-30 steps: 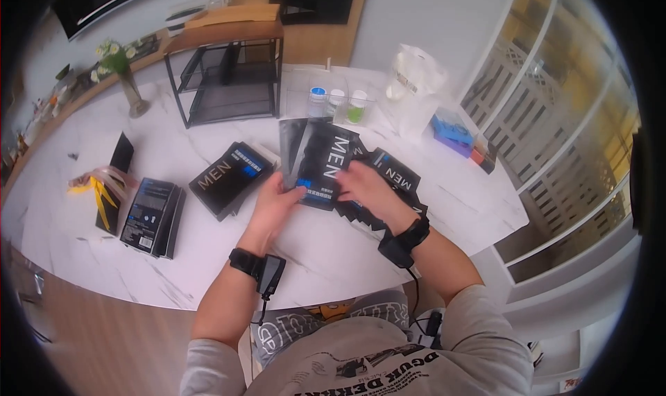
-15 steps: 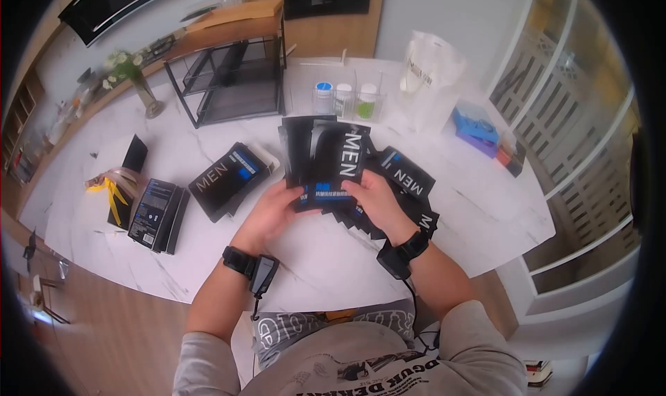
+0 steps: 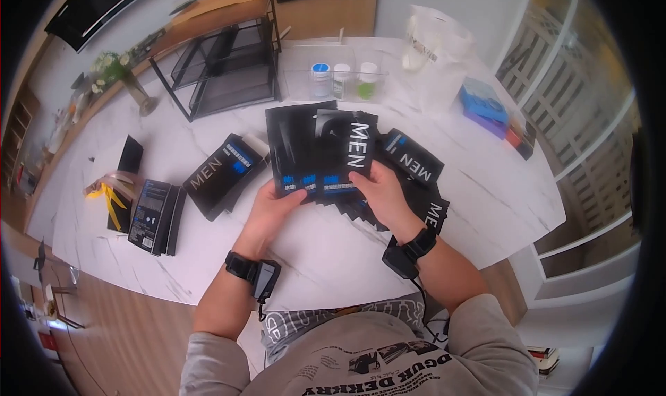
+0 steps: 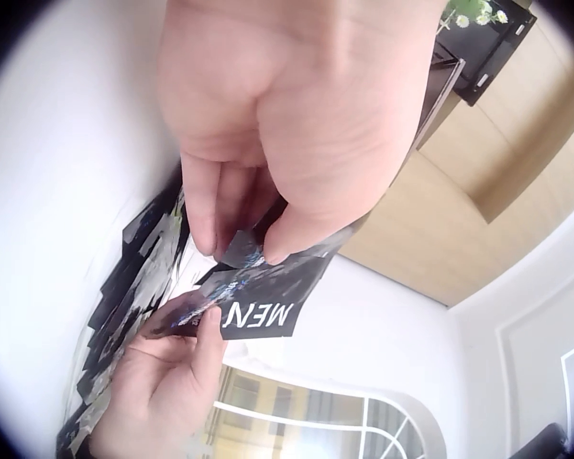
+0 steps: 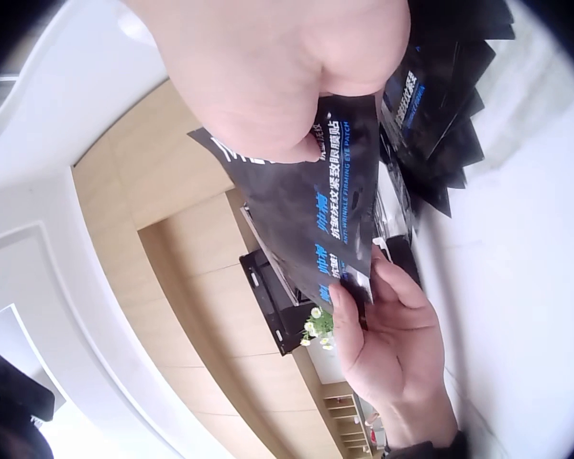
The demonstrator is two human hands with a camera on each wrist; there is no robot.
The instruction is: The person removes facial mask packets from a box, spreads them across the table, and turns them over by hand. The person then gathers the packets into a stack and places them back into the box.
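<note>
A fan of several black eye patch sachets [image 3: 298,143] is spread between both hands, with white "MEN" lettering on the rightmost one. My left hand [image 3: 270,209] pinches the fan's lower left corner, thumb on top and fingers beneath. On the other side my right hand [image 3: 383,196] grips the right edge, its thumb over the front sachet [image 5: 306,191]. Blue and white print runs along the lower edges. Just beyond the right hand, more black sachets [image 3: 415,161] lie overlapping in a pile, partly hidden by that hand.
Left of the hands lie a black "MEN" box [image 3: 216,177] and dark boxes [image 3: 154,216] beside a ribboned item [image 3: 114,195]. Farther back are a mesh rack [image 3: 225,63], a clear organizer with bottles [image 3: 340,82], a white bag [image 3: 437,59] and blue boxes [image 3: 483,99].
The sachets have fanned wider to the left, showing more printed lower edges. My right hand has shifted from the sachets' side to a thumb grip on the right edge. The head view has shifted slightly.
</note>
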